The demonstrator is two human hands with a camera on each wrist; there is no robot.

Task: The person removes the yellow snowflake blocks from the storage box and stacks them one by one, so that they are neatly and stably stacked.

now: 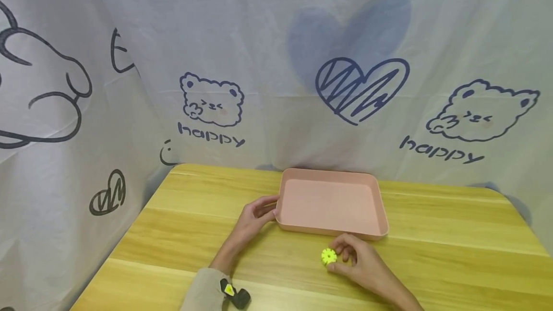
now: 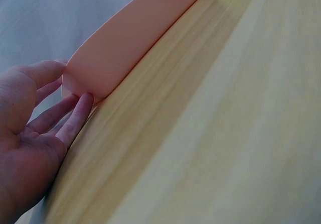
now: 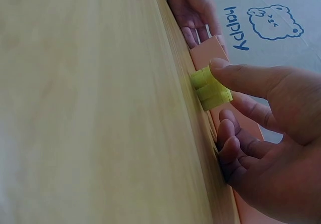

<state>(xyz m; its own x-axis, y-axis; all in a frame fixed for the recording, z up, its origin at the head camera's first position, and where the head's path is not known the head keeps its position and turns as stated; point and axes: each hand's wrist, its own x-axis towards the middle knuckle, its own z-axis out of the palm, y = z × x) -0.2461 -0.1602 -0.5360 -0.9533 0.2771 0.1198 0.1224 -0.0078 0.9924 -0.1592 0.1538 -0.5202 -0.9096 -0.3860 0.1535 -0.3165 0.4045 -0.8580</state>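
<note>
A shallow pink tray (image 1: 330, 205) lies on the wooden table. My left hand (image 1: 255, 217) is at its left side, with fairly straight fingers touching the outside wall; in the left wrist view the fingertips (image 2: 86, 99) rest against the tray's corner (image 2: 83, 83). In front of the tray, my right hand (image 1: 360, 260) pinches a bright yellow notched disc (image 1: 329, 256) with a hole in its middle between thumb and index finger. Seen from the right wrist, the yellow disc (image 3: 211, 89) is thick and stands on edge near the tabletop, while the other fingers curl loosely beneath.
The wooden table (image 1: 173, 239) has rounded back corners. Behind it and to the left hangs a pale cloth (image 1: 268, 52) printed with bears, hearts and words. A dark wrist device (image 1: 236, 295) sits by my left sleeve (image 1: 205, 289).
</note>
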